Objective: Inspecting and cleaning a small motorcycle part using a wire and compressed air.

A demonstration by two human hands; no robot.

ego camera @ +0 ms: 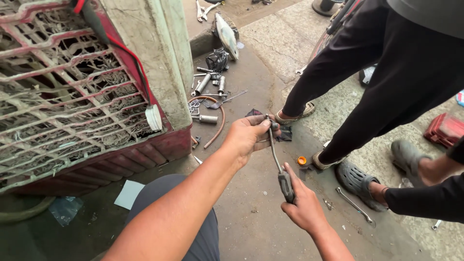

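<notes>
View: head camera, looking down over the person's own arms to a concrete floor [251,212].
Left hand [249,135]: grip pressed together around the upper end of a ratchet wrench [275,150], thumb and fingers wrapped over its head.
Right hand [302,205]: grip closed on the dark handle of the same wrench, thumb lying along it.
Ratchet wrench: held clear of the floor between both hands, slanting from the left hand above down to the right hand below; shaft was bare metal, handle was dark.
Left of hands: a red metal grille frame [72,96], rusted and clogged with dry fibre, stood beside a concrete pillar [154,53]; a red cable [130,53] ran down its edge.
Floor beyond hands: loose sockets and extension bars [205,82] lay near a curved copper-coloured tube [220,123] and a dark cloth [285,133].
Floor right of hands: an orange cap [301,160] lay just beside a sandalled foot; a combination spanner [355,205] lay near a grey clog [357,179].
Other persons: one in black trousers [386,72] stood at right; another's sleeve [425,200] entered from the right edge.
</notes>
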